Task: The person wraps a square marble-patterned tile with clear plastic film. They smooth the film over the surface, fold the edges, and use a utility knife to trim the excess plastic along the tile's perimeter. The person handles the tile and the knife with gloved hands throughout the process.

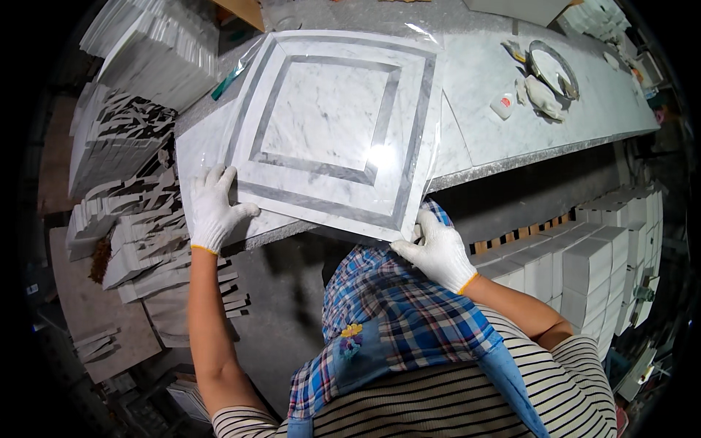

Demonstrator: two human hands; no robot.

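Rightward of the panel [321,113] lies 1 dark ring [569,69].

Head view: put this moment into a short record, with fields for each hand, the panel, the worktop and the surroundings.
Left hand: white-gloved left hand, thumb spread, at the panel's lower left corner
Right hand: white-gloved right hand at its lower right corner; grip unclear
Panel: square white marble panel with grey inlaid bands, lower right corner past the worktop's near edge
Worktop: grey-white stone worktop; dark grey ring-shaped item on its right part
Left side: stacked thin white slabs
Lower right: stacked white blocks
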